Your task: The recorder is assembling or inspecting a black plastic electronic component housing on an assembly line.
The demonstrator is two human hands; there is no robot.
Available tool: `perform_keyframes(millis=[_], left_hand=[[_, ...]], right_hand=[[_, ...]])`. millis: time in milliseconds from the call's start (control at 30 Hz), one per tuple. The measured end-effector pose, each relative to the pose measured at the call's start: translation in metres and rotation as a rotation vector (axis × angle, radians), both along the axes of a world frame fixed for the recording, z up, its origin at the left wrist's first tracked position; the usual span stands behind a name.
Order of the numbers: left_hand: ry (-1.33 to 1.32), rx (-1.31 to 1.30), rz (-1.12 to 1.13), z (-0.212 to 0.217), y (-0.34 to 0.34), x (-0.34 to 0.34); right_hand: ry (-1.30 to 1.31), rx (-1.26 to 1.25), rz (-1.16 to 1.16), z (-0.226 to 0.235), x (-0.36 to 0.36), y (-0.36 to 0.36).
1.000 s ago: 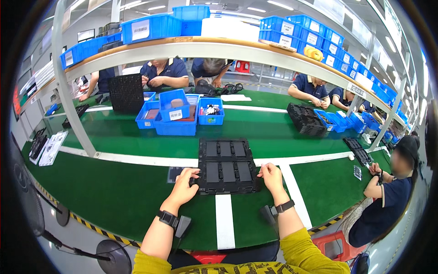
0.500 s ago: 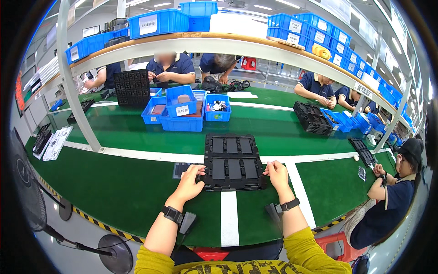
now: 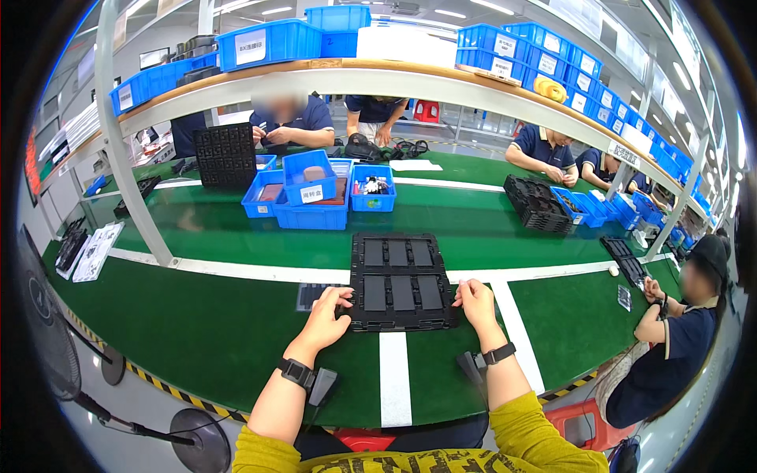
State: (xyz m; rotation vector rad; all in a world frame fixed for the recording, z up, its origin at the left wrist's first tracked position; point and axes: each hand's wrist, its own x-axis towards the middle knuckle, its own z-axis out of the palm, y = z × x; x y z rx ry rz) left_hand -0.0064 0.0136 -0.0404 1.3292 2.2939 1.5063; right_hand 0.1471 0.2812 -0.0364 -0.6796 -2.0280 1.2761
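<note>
A black plastic tray lies on the green table in front of me. Two rows of flat dark rectangular pieces fill its pockets, among them a middle piece in the near row. My left hand is at the tray's left edge, fingers bent, thumb apart, fingertips close to the rim. Beside the right edge, my right hand has loosely curled fingers, with nothing visible in it. Whether either hand touches the rim is hard to tell. A smaller dark flat piece lies partly behind my left hand.
Blue bins stand beyond the tray, near an upright black tray. Stacked black trays sit at the far right. A shelf on metal posts crosses overhead. Co-workers sit across the table, and one person at my right.
My hands and the tray stay practically in place. The view shifts slightly. Across the table, a person's bowed head has risen out of sight behind the shelf.
</note>
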Motion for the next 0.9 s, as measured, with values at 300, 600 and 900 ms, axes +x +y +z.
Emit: perform_keyframes(millis=[300,600,900], left_hand=[[-0.030,0.019,-0.026,0.000,0.002,0.001],[0.029,0.000,-0.030,-0.002,0.001,0.000],[-0.054,0.069,-0.062,0.002,0.002,0.003]], right_hand=[[0.035,0.033,0.009,-0.005,-0.003,0.000],[-0.009,0.087,-0.003,-0.005,-0.002,-0.002],[-0.021,0.130,0.024,-0.010,-0.004,0.000]])
